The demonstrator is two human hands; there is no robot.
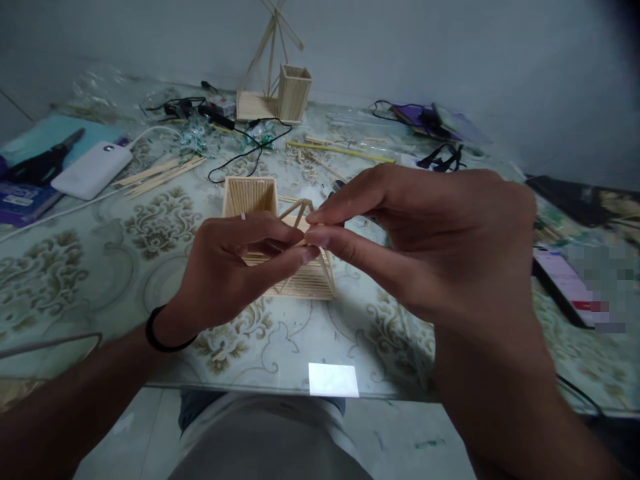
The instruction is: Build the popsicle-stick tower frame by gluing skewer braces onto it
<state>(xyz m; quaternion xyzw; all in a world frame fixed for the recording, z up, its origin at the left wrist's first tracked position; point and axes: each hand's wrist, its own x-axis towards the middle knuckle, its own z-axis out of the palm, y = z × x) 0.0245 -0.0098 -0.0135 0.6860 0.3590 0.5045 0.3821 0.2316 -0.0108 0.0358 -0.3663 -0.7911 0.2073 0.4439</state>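
Left hand [215,270] and right hand [445,233] pinch a thin stick [302,243] (mostly hidden).

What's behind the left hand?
An open stick box and part of a slatted base. The left hand covers the box's lower part and some base slats; those can't be seen.

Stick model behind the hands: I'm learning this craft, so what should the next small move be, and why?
Perhaps draw the left hand and right hand slightly back: they pinch close together in front of the peaked frame of the stick model, hiding part of it, so a clearer look seems worthwhile.
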